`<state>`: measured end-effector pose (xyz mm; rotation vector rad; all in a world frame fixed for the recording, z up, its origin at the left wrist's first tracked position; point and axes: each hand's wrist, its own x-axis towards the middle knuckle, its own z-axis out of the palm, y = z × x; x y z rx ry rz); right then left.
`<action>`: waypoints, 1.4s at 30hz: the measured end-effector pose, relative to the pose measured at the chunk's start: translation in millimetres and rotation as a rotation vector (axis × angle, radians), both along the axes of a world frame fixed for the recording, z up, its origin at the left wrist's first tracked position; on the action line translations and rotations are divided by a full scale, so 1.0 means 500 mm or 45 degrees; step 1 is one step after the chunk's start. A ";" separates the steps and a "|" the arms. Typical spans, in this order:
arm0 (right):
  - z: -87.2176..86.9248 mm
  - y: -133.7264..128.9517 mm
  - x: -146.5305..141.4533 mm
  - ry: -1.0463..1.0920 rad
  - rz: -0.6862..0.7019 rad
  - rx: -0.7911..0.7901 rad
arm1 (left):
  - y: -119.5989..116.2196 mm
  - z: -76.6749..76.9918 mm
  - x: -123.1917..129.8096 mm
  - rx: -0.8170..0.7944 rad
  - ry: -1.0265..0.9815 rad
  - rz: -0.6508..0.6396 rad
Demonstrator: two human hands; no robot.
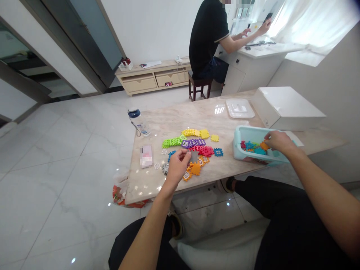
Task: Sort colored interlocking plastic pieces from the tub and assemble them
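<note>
My left hand (179,165) is closed in a pinch on a grey building tile (194,156) with notched edges, held above the colourful tiles. My right hand (279,141) reaches into the light-blue bin (238,150), its fingers closed at an orange tile (263,145). Other tiles, such as a blue tile (249,145), lie in the bin. On the table, overlapping rows hold yellow tiles (191,132), green tiles (172,141), purple tiles (198,142), red tiles (207,151) and orange tiles (196,168). A blue tile (218,152) lies apart at the right.
A water bottle (140,123) and a pink packet (146,156) are at the table's left. A clear lid (240,108) and a white box (289,103) sit at the back right. Beyond the table, a person (208,37) sits on a stool, holding a phone (268,17).
</note>
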<state>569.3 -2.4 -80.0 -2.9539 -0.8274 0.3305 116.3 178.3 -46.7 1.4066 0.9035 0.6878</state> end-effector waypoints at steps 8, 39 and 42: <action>0.039 0.010 -0.034 -0.072 0.046 0.053 | -0.006 0.017 0.000 -0.023 -0.024 -0.015; 0.167 0.249 -0.597 0.204 1.492 0.946 | 0.016 0.030 -0.043 -0.515 -0.274 0.048; 0.156 0.268 -0.619 0.195 1.594 0.877 | 0.032 0.031 -0.066 -0.634 -0.324 0.123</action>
